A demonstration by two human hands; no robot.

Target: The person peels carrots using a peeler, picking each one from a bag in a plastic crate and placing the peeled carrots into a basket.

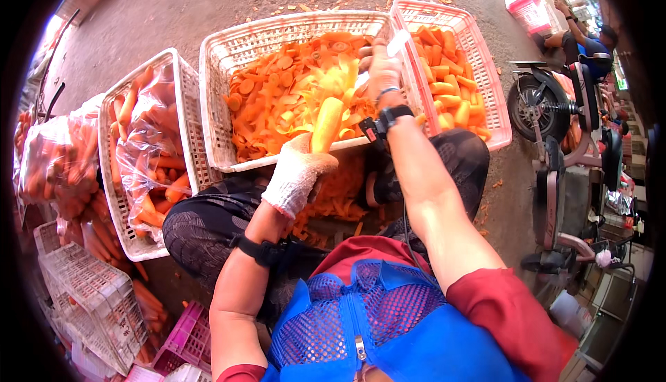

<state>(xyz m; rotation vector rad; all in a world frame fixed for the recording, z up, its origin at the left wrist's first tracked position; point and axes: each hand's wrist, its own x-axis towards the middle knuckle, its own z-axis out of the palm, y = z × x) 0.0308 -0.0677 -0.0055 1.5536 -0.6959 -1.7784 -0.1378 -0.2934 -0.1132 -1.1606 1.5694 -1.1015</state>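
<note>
My left hand (301, 171), in a whitish knit work glove, grips the lower end of a peeled carrot (328, 122) that points up over the near rim of a white plastic crate (291, 17). Carrot peelings and cut-off ends (281, 90) fill that crate. My right hand (384, 67) is above the crate's right part, fingers curled, with something pale at its palm side; what it holds is not clear. Peeled carrot pieces (450, 83) lie in a pinkish-white crate (491, 85) just to the right.
Left of my knee stands a white crate (195, 116) with unpeeled carrots (166, 163) and clear plastic. Bagged carrots (62, 148) lie farther left, above stacked crates (93, 288) and a magenta crate (187, 335). At right are a parked two-wheeler (551, 174) and a seated person (598, 54).
</note>
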